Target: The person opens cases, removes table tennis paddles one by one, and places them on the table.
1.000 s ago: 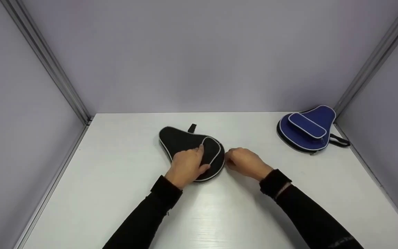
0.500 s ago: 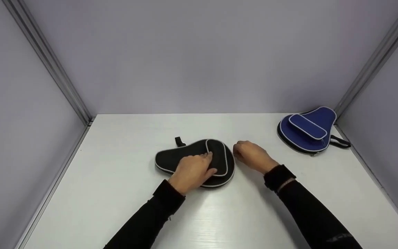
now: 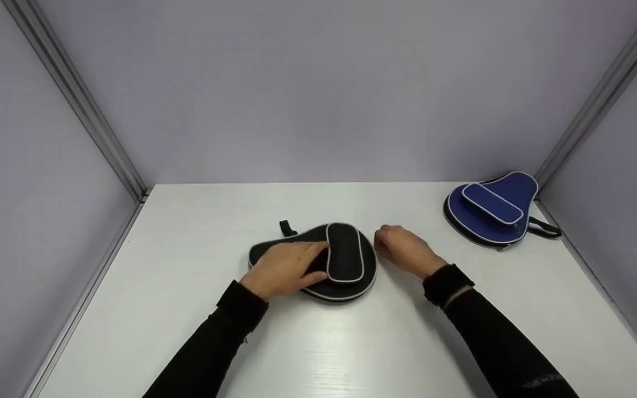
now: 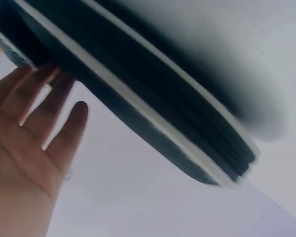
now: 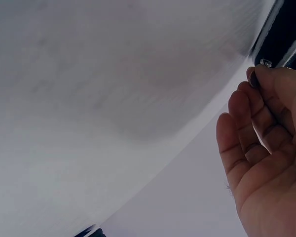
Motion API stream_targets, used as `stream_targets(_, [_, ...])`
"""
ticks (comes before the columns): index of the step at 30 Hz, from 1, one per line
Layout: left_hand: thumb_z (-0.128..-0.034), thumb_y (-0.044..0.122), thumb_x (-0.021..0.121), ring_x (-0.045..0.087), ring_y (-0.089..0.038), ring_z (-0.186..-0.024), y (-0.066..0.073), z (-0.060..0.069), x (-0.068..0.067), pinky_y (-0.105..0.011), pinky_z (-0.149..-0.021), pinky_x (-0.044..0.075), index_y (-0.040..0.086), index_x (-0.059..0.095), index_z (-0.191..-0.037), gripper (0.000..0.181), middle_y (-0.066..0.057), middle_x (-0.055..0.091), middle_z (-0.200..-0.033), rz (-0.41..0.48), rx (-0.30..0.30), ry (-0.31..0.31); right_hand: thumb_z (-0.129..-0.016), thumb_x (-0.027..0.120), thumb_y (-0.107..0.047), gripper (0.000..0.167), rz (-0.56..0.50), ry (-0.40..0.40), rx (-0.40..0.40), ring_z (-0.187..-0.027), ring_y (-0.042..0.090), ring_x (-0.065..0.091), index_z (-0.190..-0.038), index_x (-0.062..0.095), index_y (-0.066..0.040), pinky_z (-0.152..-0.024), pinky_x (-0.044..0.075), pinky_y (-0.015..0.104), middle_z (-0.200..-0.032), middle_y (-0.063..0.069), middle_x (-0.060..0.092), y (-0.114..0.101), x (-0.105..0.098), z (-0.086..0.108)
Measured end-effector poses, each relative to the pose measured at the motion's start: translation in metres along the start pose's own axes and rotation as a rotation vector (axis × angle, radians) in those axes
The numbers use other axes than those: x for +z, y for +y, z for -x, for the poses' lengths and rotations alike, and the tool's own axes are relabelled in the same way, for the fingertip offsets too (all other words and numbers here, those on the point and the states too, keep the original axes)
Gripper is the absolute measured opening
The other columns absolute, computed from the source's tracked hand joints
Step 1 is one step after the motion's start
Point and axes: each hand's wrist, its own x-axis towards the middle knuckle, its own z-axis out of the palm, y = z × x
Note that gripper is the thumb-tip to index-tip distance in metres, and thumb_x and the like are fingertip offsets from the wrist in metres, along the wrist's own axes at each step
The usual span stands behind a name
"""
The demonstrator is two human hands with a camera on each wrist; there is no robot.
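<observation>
The left hand has its fingers extended to a dark case, some tips hidden at its side. Two pale piping strips run along the case. Beyond its end, the white tabletop shows an edge against a pale wall.

White table out front, its far edge meeting a pale lilac-grey back wall — side walls left and right, grey strips climbing both corners — and light gleaming up close!
</observation>
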Motion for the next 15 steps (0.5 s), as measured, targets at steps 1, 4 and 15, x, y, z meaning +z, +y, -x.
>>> stream_targets(1, [-0.1179,0.056,0.068,0.070,-0.035,-0.154,-0.004,0.001,-0.001,-0.051,-0.131,0.058,0.006,0.055,-0.173,0.075,-0.017,0.071,-0.167,0.000,-0.004,-0.009,-0.106,0.076,0.003,0.012,-0.002,-0.005,0.003,-0.089,0.032,0.076,-0.096,0.075,-0.003,-0.081,0.068,0.051,-0.096,0.013,0.076,0.000,0.000,0.000])
stream_targets(4, [-0.1160,0.060,0.069,0.064,-0.036,-0.161,-0.017,0.006,-0.004,-0.056,-0.134,0.055,0.007,0.055,-0.173,0.079,-0.015,0.065,-0.174,0.004,-0.021,-0.050,-0.108,0.077,0.001,0.009,-0.011,-0.017,0.015,-0.091,0.032,0.078,-0.099,0.077,-0.002,-0.083,0.069,0.051,-0.098,0.014,0.078,-0.001,0.000,0.000])
stream_targets(15, [-0.1035,0.069,0.081,0.034,-0.036,-0.182,-0.047,0.021,-0.004,-0.060,-0.146,0.037,0.020,0.039,-0.185,0.104,-0.006,0.032,-0.195,0.113,-0.021,-0.195,-0.107,0.076,0.004,0.009,0.046,0.012,-0.064,-0.098,0.037,0.083,-0.104,0.084,0.001,-0.090,0.072,0.052,-0.103,0.016,0.081,-0.001,0.000,0.001])
